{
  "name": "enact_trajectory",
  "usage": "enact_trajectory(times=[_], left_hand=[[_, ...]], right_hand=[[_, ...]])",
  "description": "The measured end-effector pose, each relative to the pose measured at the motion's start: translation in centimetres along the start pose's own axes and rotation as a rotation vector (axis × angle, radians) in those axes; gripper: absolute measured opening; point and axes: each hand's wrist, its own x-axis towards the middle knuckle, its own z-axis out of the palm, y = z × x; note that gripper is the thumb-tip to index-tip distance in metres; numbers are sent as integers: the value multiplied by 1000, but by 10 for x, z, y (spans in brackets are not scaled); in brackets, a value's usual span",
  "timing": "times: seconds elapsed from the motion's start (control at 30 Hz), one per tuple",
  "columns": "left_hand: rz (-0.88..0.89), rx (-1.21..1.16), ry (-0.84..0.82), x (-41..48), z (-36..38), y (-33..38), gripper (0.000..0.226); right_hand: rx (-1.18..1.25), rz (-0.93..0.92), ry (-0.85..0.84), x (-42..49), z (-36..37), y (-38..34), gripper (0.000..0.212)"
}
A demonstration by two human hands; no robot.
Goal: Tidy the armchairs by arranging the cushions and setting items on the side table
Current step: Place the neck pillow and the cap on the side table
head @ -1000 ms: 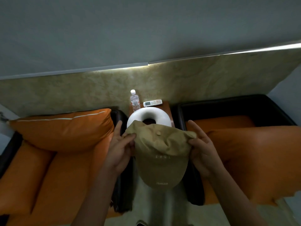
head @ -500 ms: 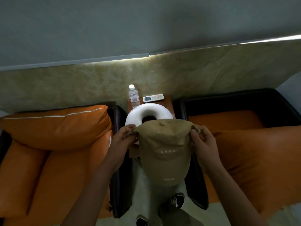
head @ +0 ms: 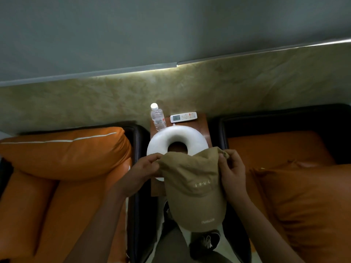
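Two hands hold one khaki cap above the gap between the armchairs; the left hand pinches one edge of the crown between curled fingers and thumb; the right hand pinches the opposite edge in the same way, so both grips are closed on the fabric. The cap is held with its crown toward the wall and its brim hanging toward the person; small pale letters are seen on the front panel and on the brim. The crown is held over the near part of a white ring cushion; it cannot be told surely whether the cap touches the ring or is only in front of it.

The ring cushion is laid on the brown side table, which is placed between the two armchairs, against the wall; behind the ring a clear water bottle with a white lid is stood upright at the left; a white remote control is laid flat just beside it at the right.

On the left armchair an orange cushion with a white line along it is leaned against the back; on the right armchair a second orange cushion is laid on the seat; below the cap a dark shoe with white laces is seen on the floor.
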Motion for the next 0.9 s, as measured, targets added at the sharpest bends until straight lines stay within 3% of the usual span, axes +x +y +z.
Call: enact_trajectory(times=[0.1,0.2,0.27,0.37,0.47,0.6,0.67,0.73,0.8,0.9], left_hand=[[25,298,125,32,-10,12,42],[17,148,247,58,-17,24,32],[-30,-14,356,72,-24,29,31],[-62,-123,416,89,-36,35,38],[-82,-160,423,103,-51,37,36],[-85,-35,347,115,-66,31,31],[-67,56,325,121,-70,28,32],[-10,144,309,124,-78,26,41],[51,282,279,124,-89,26,46],[107,419,121,118,-99,34,22]], right_hand=[[-70,-15,74,18,16,-3,12],[-4,20,156,37,30,-17,34],[71,79,49,51,35,-26,38],[27,102,-206,70,37,-26,24],[-195,8,-334,85,34,-21,56],[-131,72,-526,99,42,-27,72],[-111,133,-669,104,47,-24,51],[-113,83,-657,108,52,-22,17],[-96,6,-518,111,53,-18,14],[-109,-93,-395,115,55,-11,20]])
